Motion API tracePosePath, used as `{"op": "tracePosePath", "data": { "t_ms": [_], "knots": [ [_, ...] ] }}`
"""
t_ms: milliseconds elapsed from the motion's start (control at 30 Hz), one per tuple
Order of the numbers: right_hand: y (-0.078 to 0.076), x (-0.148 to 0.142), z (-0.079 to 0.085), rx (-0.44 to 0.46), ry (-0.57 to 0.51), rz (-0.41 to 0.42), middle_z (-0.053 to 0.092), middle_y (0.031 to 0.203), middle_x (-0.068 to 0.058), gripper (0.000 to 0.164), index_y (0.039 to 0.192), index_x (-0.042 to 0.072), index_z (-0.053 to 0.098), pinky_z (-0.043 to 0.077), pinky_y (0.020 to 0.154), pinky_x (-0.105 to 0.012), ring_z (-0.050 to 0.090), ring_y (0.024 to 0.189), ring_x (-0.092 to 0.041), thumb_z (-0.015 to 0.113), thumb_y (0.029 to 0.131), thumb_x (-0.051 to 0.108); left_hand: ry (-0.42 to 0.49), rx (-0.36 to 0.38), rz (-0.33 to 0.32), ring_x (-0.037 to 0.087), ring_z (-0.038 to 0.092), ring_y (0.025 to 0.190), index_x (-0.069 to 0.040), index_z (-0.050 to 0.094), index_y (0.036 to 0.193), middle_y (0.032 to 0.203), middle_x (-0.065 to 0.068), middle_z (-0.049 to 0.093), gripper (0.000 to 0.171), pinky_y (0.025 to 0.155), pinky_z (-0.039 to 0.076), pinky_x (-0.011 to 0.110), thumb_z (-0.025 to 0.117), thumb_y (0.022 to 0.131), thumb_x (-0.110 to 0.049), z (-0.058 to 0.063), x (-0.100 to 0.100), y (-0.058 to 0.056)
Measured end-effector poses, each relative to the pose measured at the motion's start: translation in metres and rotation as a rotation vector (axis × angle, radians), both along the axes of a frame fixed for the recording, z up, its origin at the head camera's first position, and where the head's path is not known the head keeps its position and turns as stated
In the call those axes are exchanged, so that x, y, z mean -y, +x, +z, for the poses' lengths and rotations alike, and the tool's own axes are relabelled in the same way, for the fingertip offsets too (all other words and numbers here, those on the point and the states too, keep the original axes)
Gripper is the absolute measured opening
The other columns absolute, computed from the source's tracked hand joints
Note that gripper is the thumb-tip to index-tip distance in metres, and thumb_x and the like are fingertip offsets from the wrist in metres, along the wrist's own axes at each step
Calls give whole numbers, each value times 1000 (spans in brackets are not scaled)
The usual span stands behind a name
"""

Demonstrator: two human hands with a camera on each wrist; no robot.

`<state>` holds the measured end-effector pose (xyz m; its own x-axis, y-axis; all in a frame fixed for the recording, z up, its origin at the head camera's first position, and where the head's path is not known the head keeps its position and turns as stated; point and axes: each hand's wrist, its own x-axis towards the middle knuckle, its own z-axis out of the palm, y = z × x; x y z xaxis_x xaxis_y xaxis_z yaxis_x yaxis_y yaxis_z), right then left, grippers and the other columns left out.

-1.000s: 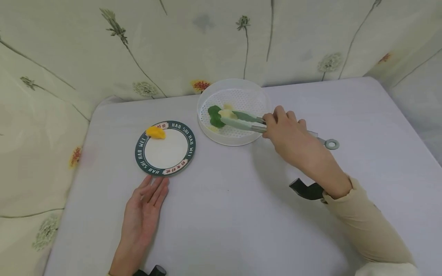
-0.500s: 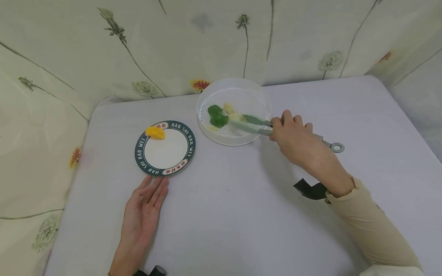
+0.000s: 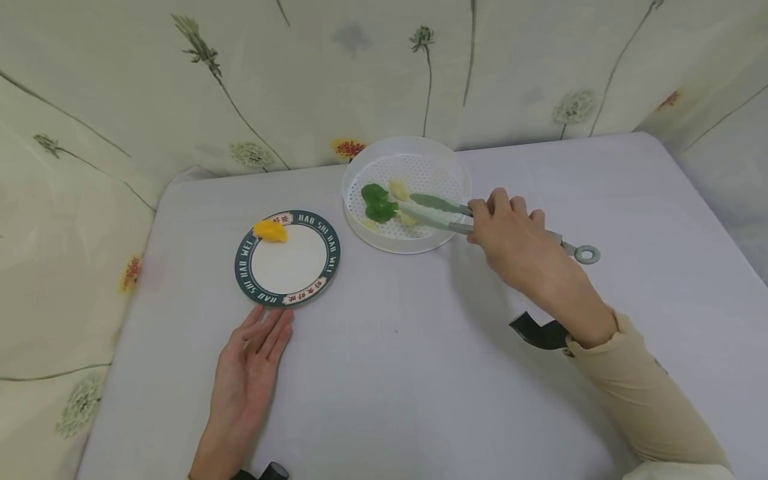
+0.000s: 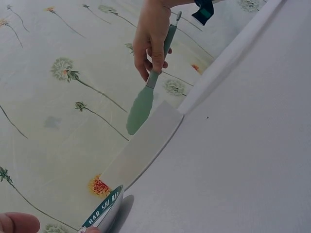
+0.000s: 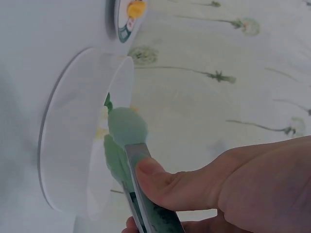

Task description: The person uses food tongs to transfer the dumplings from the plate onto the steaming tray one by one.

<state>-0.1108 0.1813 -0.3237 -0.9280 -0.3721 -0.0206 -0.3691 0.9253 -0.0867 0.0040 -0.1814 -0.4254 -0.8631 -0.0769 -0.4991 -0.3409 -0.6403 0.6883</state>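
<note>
My right hand (image 3: 516, 243) grips green-tipped metal tongs (image 3: 441, 203) over a white perforated round basket (image 3: 405, 245). The tongs' tips stand apart, with nothing plainly pinched between them. Dark green leafy pieces (image 3: 378, 203) lie in the basket, beside a pale yellow piece (image 3: 399, 189) and others partly under the tongs. My left hand (image 3: 246, 373), palm up and fingers extended, has its fingertips at the near rim of a green-bordered white plate (image 3: 288, 267). A bright yellow piece (image 3: 271, 231) sits on that plate's upper left rim.
The table (image 3: 384, 373) has a white cloth. A flower-printed curtain (image 3: 288, 87) hangs behind it and at its left, close behind the basket. A dark band or mount (image 3: 540, 332) sticks out at my right wrist.
The tongs, which had a pale yellow piece between their tips beside the leaves, have moved back to the right, and that piece now lies in the basket. My left hand and the plate stay put.
</note>
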Motion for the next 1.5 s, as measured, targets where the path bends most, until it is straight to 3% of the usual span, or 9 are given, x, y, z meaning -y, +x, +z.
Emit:
{"op": "tracePosePath", "data": {
  "t_ms": [300, 733, 1033, 1300, 1500],
  "knots": [
    [3, 15, 2, -114, -27, 89, 52, 108, -26, 42, 133, -7, 46, 26, 56, -32, 45, 78, -36, 60, 101, 17, 17, 1, 11, 18, 42, 147, -19, 12, 162, 161, 9, 28, 60, 123, 39, 25, 36, 108, -19, 0, 0, 0],
    [-3, 61, -10, -4, -44, 135, 47, 113, -20, 40, 133, -3, 48, 30, 65, -34, 46, 93, -36, 59, 102, 21, 2, -7, -5, 17, 42, 147, -19, 11, 162, 162, 9, 28, 59, 123, 39, 25, 34, 108, -20, -1, 2, -2],
    [-8, 105, -18, -31, -15, 210, 50, 109, -19, 44, 132, -4, 51, 33, 62, -33, 48, 90, -32, 59, 102, 26, 15, -12, 7, 18, 42, 147, -19, 11, 163, 162, 9, 27, 61, 123, 39, 25, 37, 107, -20, 0, 1, -2],
    [-11, 135, -29, -20, -28, 225, 48, 109, -16, 42, 130, -2, 53, 33, 65, -33, 43, 94, -30, 55, 103, 30, 8, -20, 5, 18, 42, 147, -19, 11, 163, 162, 9, 28, 61, 123, 39, 25, 37, 107, -20, 1, -1, -3],
    [-14, 158, -40, -48, 3, 222, 50, 114, -20, 27, 126, -3, 52, 48, 70, -40, 48, 96, -32, 55, 102, 9, 20, -14, 0, 18, 41, 148, -18, 9, 163, 164, 10, 26, 62, 124, 38, 25, 37, 108, -20, 1, 0, -2]
  ]
}}
